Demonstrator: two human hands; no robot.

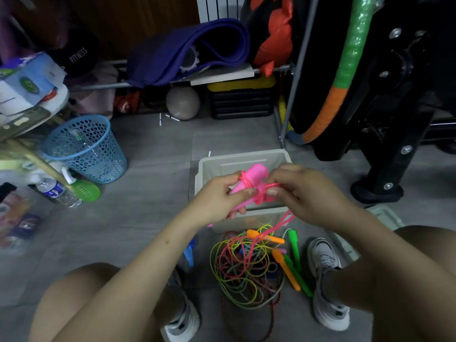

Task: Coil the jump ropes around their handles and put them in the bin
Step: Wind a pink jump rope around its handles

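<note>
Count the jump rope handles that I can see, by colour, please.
Pink handles, in the left hand: 2
Orange handles: 2
Green handles: 2
Total: 6

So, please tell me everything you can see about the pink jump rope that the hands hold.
The pink jump rope looks like glossy plastic: two fat handles held together, with thin cord wound round them in a few turns. The left hand grips the handles, tilted, above the pale bin. The right hand pinches the cord beside them. The rest of the cord hangs down into the tangled pile of ropes on the floor.
</note>
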